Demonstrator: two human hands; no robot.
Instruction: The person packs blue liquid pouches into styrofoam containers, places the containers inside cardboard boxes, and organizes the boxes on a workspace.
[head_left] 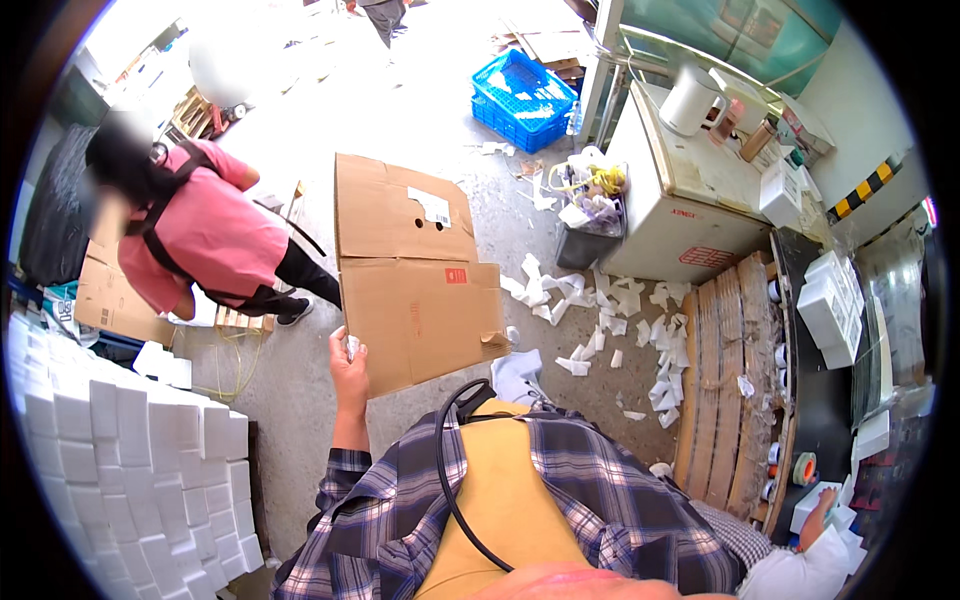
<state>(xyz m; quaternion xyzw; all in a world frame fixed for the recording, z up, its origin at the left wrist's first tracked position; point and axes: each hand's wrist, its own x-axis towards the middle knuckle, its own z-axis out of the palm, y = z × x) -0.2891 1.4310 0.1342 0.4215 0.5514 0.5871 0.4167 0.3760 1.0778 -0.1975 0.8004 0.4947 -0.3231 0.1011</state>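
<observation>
My left hand (349, 372) is closed on the lower left edge of a flattened cardboard box (410, 325), held up in front of me. The brown board has a fold across its middle, a white label, two small round holes and a red printed mark. Near its lower right corner a bit of the board is torn or curled. Something small and whitish shows by my left fingers, too small to name. My right hand is out of sight, and the plaid sleeve on that side shows no hand.
White blocks (120, 440) are stacked at left, near a person in pink (205, 225). White scraps (590, 310) litter the floor beside a full bin (590, 245), blue crates (523, 100) and a wooden pallet (725, 380). Another person's hand (817, 517) rests at lower right.
</observation>
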